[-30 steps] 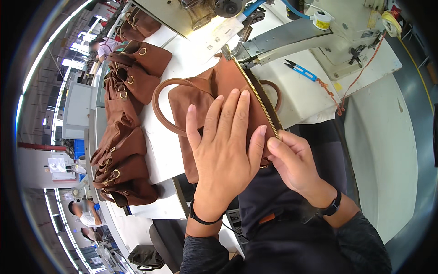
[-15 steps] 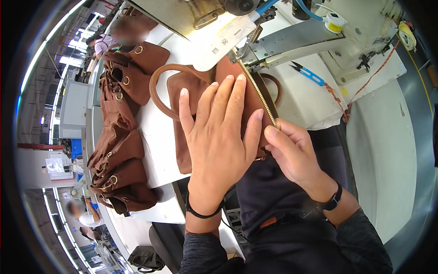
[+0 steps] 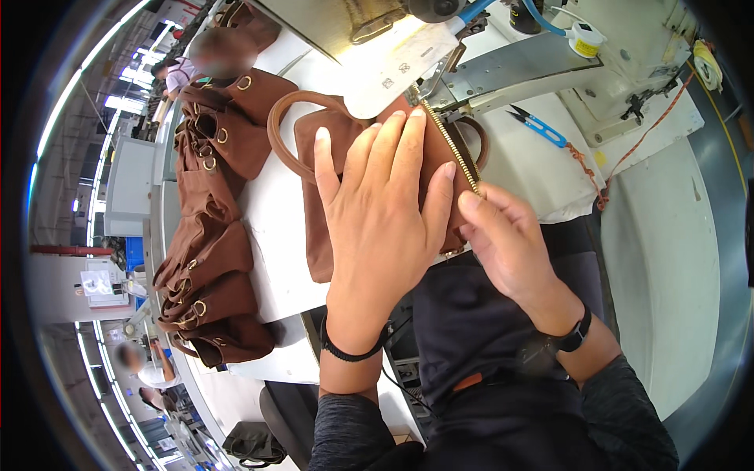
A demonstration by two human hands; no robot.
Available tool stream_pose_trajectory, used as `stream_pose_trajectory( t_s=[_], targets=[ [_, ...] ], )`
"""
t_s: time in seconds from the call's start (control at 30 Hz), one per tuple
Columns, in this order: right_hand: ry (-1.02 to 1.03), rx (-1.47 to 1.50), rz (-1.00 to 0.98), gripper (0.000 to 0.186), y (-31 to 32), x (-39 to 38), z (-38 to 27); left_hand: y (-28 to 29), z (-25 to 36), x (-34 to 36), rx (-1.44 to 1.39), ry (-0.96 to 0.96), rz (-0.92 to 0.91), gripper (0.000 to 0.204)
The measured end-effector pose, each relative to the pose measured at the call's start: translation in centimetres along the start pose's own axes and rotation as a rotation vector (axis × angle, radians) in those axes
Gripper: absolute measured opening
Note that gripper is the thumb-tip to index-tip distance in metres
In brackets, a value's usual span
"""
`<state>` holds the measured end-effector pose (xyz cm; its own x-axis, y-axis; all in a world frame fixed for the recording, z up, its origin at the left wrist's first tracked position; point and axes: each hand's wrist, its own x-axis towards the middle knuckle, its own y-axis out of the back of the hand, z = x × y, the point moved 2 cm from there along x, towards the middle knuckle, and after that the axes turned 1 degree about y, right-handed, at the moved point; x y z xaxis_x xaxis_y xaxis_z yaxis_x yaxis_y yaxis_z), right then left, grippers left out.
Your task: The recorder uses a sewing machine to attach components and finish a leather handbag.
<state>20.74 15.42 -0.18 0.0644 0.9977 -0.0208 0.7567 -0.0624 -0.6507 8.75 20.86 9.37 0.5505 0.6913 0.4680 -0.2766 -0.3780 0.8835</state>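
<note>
A brown handbag (image 3: pixel 316 235) with rounded handles lies under the head of a sewing machine (image 3: pixel 503 82). Along its opening runs a gold-toothed zipper (image 3: pixel 452 145), whose far end passes beneath the machine's needle area. My left hand (image 3: pixel 385 208) rests flat on the bag's panel with fingers stretched out toward the machine. Between thumb and fingers, my right hand (image 3: pixel 506 235) pinches the near end of the zipper and the bag's edge. The needle and presser foot are partly hidden by the white cover plate (image 3: pixel 397 67).
Several brown handbags (image 3: pixel 208 235) stand in a row on the left. Blue thread snips (image 3: pixel 542 128) on an orange cord (image 3: pixel 577 157) lie right of the bag. A white bottle (image 3: pixel 583 39) stands on the machine. Other people (image 3: pixel 149 369) sit farther left.
Both hands and the bag have moved a little away from me, toward the machine. The zipper has slid farther under the needle area. Both hands keep their hold.
</note>
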Motion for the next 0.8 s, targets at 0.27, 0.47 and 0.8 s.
stream_pose_trajectory(
  t_s=[0.27,0.47,0.8],
  targets=[
    [-0.019,0.047,-0.001,0.023,-0.3,0.4,0.1,-0.3,-0.3,0.0,-0.041,-0.005,0.038,0.046],
    [-0.01,0.067,-0.016,0.023,-0.1,0.5,0.2,-0.9,-0.7,-0.2,-0.062,-0.044,0.089,0.048],
    [0.057,0.018,0.012,0.022,-2.1,0.1,-0.5,-0.6,-1.8,-0.1,-0.139,-0.059,0.095,0.04]
  ],
)
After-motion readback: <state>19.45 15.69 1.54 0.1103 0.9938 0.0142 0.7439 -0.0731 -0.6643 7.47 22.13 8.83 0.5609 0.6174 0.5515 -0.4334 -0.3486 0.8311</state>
